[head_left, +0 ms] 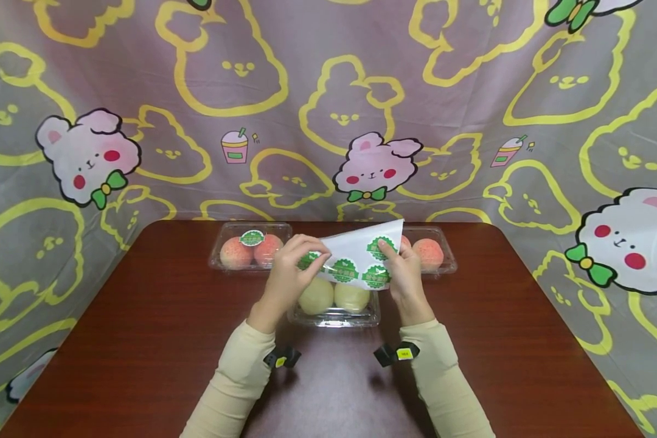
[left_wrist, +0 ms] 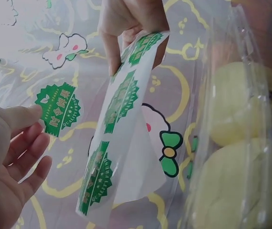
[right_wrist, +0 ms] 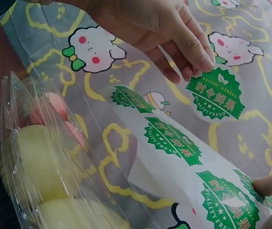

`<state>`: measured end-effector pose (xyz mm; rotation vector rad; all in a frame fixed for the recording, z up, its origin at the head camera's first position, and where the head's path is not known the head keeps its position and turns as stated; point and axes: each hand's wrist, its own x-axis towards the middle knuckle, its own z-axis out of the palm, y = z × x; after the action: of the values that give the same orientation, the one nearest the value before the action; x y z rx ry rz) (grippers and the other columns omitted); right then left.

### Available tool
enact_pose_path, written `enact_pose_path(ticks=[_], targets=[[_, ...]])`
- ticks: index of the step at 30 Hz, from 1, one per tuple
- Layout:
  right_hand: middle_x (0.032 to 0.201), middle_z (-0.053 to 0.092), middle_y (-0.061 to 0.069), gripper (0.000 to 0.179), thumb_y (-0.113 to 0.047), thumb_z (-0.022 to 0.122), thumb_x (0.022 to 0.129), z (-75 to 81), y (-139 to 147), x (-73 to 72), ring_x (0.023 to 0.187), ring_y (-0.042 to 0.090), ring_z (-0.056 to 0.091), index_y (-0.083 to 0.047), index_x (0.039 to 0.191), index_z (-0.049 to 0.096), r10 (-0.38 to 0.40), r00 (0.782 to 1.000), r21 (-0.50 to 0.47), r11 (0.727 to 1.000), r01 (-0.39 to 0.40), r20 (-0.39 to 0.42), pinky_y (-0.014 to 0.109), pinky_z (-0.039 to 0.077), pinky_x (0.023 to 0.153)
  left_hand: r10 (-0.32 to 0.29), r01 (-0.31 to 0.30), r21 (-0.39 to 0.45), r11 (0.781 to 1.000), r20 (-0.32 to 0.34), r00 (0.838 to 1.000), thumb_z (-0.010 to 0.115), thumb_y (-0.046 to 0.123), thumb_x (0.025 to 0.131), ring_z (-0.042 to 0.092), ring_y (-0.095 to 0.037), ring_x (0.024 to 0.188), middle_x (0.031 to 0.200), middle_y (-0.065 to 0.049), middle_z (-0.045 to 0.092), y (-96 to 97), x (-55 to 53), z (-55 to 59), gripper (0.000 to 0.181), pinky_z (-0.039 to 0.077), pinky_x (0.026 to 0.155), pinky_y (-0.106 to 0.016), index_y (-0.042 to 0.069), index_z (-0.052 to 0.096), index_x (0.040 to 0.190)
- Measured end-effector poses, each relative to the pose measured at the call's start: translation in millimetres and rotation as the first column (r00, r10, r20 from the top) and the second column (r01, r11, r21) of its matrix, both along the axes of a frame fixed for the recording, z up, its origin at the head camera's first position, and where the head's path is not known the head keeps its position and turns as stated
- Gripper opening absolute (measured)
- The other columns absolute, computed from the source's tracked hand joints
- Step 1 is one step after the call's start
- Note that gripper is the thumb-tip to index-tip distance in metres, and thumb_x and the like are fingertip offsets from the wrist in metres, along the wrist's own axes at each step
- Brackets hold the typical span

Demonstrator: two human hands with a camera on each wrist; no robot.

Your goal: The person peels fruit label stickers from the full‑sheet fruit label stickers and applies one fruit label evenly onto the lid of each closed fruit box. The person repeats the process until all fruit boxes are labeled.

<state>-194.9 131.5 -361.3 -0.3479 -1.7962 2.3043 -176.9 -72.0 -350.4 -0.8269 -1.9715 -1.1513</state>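
My left hand (head_left: 289, 271) pinches a single round green-and-clear sticker (left_wrist: 58, 109) by its edge, thumb against fingertips, and the sticker is apart from the sheet. My right hand (head_left: 407, 278) grips the right end of a white sticker sheet (head_left: 350, 243), its thumb lying over one of the printed labels. Several green labels remain on the sheet, which bends and slants above a clear plastic box (head_left: 334, 319). Pale yellow-green round fruits (head_left: 316, 296) fill the front of that box, and the sheet hides its back part in the head view.
Farther back on the brown table (head_left: 159, 316) stand two clear boxes of peaches. The left box (head_left: 215, 258) bears a green label (head_left: 252, 238) on its lid; the right box (head_left: 450, 258) is partly covered by the sheet and hand. A patterned curtain (head_left: 285, 182) hangs behind.
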Motion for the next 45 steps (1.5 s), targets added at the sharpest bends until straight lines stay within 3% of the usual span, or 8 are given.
enact_pose_path(ticks=[6, 12, 19, 26, 30, 36, 41, 45], targets=[[0.061, 0.063, -0.012, 0.01, -0.01, 0.058, 0.094, -0.4, -2, 1.4, 0.057, 0.001, 0.063, -0.001, 0.094, 0.06, 0.029, 1.0, 0.014, 0.999, -0.029, 0.008, 0.018, 0.053, 0.056, 0.01, -0.012, 0.022, 1.0, 0.072, 0.997, 0.075, 0.001, 0.08, 0.065, -0.02, 0.087, 0.087, -0.01, 0.069, -8.2, 0.1, 2.4, 0.006, 0.053, 0.082, -0.028, 0.002, 0.072, 0.085], [0.062, 0.063, -0.012, 0.014, -0.011, 0.055, 0.096, -0.7, -4, 1.3, 0.058, 0.001, 0.063, 0.002, 0.099, 0.058, 0.066, 0.998, 0.024, 0.997, -0.067, 0.013, 0.018, 0.054, 0.057, 0.035, -0.041, 0.058, 0.997, 0.113, 0.993, 0.075, 0.001, 0.08, 0.061, -0.02, 0.079, 0.084, -0.011, 0.069, -19.9, -1.0, 5.8, 0.006, 0.044, 0.068, -0.015, 0.001, 0.071, 0.084], [0.063, 0.064, -0.012, 0.015, -0.013, 0.053, 0.098, 0.8, -5, 1.7, 0.059, 0.001, 0.064, 0.001, 0.1, 0.057, 0.095, 0.995, 0.008, 0.995, -0.095, 0.006, 0.018, 0.055, 0.057, 0.085, -0.104, 0.093, 0.99, 0.184, 0.979, 0.074, 0.002, 0.081, 0.063, -0.02, 0.085, 0.086, -0.013, 0.069, -35.8, -0.2, 12.2, 0.007, 0.048, 0.077, -0.016, 0.0, 0.071, 0.087], [0.066, 0.062, -0.015, 0.01, -0.012, 0.053, 0.097, 5.1, 1, 3.1, 0.06, -0.001, 0.062, -0.003, 0.1, 0.056, 0.086, 0.996, 0.01, 0.996, -0.086, 0.007, 0.017, 0.053, 0.059, 0.137, -0.158, 0.111, 0.981, 0.176, 0.975, 0.074, 0.0, 0.08, 0.064, -0.024, 0.087, 0.088, -0.016, 0.07, -48.9, 0.7, 16.3, 0.009, 0.044, 0.081, -0.007, -0.002, 0.072, 0.088], [0.075, 0.061, -0.018, 0.016, -0.013, 0.051, 0.098, 6.3, 3, 3.3, 0.065, -0.002, 0.063, 0.0, 0.106, 0.055, 0.09, 0.996, 0.008, 0.996, -0.09, -0.012, 0.016, 0.053, 0.063, 0.178, -0.201, 0.11, 0.973, 0.184, 0.967, 0.075, -0.001, 0.079, 0.064, -0.013, 0.082, 0.088, -0.016, 0.07, -57.2, 0.2, 18.4, 0.009, 0.044, 0.077, -0.003, -0.002, 0.072, 0.087], [0.066, 0.065, -0.013, 0.018, -0.013, 0.053, 0.097, 1.9, -16, 7.7, 0.062, 0.001, 0.065, 0.004, 0.103, 0.057, 0.139, 0.99, 0.01, 0.99, -0.139, -0.009, 0.018, 0.055, 0.059, 0.236, -0.269, 0.104, 0.957, 0.253, 0.938, 0.075, 0.001, 0.08, 0.053, 0.015, 0.083, 0.091, -0.016, 0.07, -71.6, 3.5, 23.6, 0.009, 0.045, 0.076, -0.002, -0.002, 0.072, 0.088], [0.065, 0.063, -0.012, 0.017, -0.011, 0.053, 0.097, -3.6, -39, 14.0, 0.059, 0.002, 0.064, 0.004, 0.102, 0.058, 0.19, 0.982, 0.041, 0.981, -0.191, 0.018, 0.019, 0.055, 0.056, 0.28, -0.319, 0.081, 0.944, 0.311, 0.908, 0.074, 0.004, 0.082, 0.052, 0.015, 0.081, 0.092, -0.017, 0.07, -86.9, 9.0, 28.1, 0.011, 0.043, 0.078, -0.003, -0.002, 0.072, 0.09], [0.064, 0.061, -0.011, 0.02, -0.01, 0.052, 0.096, -10.7, -56, 17.5, 0.056, 0.002, 0.061, 0.008, 0.104, 0.058, 0.224, 0.974, 0.057, 0.972, -0.227, 0.04, 0.018, 0.053, 0.053, 0.329, -0.365, 0.035, 0.93, 0.361, 0.873, 0.072, 0.008, 0.085, 0.051, 0.013, 0.078, 0.094, -0.016, 0.069, -104.8, 16.3, 31.1, 0.013, 0.041, 0.072, -0.004, -0.001, 0.072, 0.094]])
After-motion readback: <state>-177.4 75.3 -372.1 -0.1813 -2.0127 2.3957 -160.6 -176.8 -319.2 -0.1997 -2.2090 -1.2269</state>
